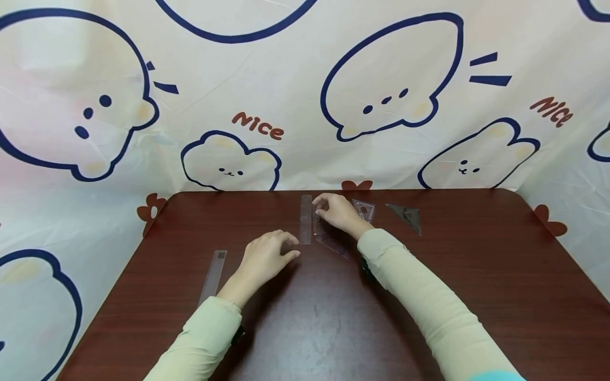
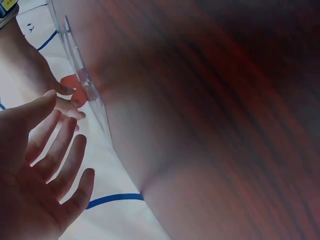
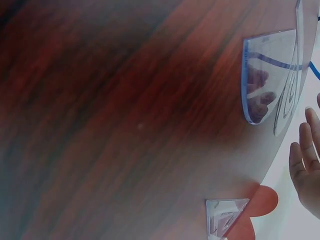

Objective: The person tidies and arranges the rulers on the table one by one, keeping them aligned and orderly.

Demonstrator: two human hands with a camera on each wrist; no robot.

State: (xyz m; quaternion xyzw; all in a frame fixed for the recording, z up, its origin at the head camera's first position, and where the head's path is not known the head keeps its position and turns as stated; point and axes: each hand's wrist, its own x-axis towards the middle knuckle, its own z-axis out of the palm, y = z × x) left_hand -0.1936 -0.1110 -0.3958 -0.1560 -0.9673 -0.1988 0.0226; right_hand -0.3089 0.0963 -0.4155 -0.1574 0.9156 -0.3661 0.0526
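In the head view my right hand [image 1: 339,211] hovers at the far side of the table, fingers bent loosely and thumb apart. Beneath it lie a clear flat piece [image 1: 316,226], partly hidden, and a clear piece with a curved edge [image 1: 333,245] that looks like a protractor. A clear ruler [image 1: 306,219] lies just left of them. My left hand [image 1: 268,255] is held above the table nearer to me, fingers relaxed and holding nothing. In the left wrist view its fingers [image 2: 75,160] are spread. Right of my right hand lies a clear set square [image 1: 370,207].
A darker set square [image 1: 411,216] lies farther right. Another clear ruler [image 1: 212,278] lies at left, partly behind my left forearm. The dark red-brown table [image 1: 476,275] meets a cartoon-printed white cloth [image 1: 305,90] at its back and sides.
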